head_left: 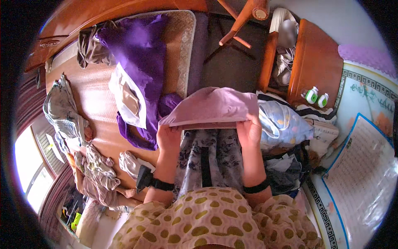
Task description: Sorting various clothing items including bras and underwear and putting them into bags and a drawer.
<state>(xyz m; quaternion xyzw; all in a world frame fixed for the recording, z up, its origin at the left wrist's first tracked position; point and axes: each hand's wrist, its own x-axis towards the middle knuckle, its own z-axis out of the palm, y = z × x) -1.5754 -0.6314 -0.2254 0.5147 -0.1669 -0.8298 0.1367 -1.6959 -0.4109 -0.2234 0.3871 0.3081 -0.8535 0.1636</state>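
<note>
Stretched between my two hands is a pink cloth garment point(213, 106), its straight, band-like edge turned toward me. My left hand point(168, 139) grips one end of that edge, and my right hand point(250, 132) pinches the other. The garment hangs in the air in front of me; its exact kind cannot be made out. Beneath it, grey-and-black patterned fabric point(190, 155) with a dark strip covers my lap area. Left of the garment, purple cloth point(141, 54) lies on the bed, with a white piece holding a beige patch point(129, 101) on top.
A bed with a tan mat point(97, 89) fills the left, where a person's bare foot point(129, 193) shows beside crumpled clothes point(97, 166). At right are a light-blue bag point(284, 122), an open drawer point(271, 58), and green-and-white bottles point(311, 96). A wooden stool point(244, 20) stands ahead.
</note>
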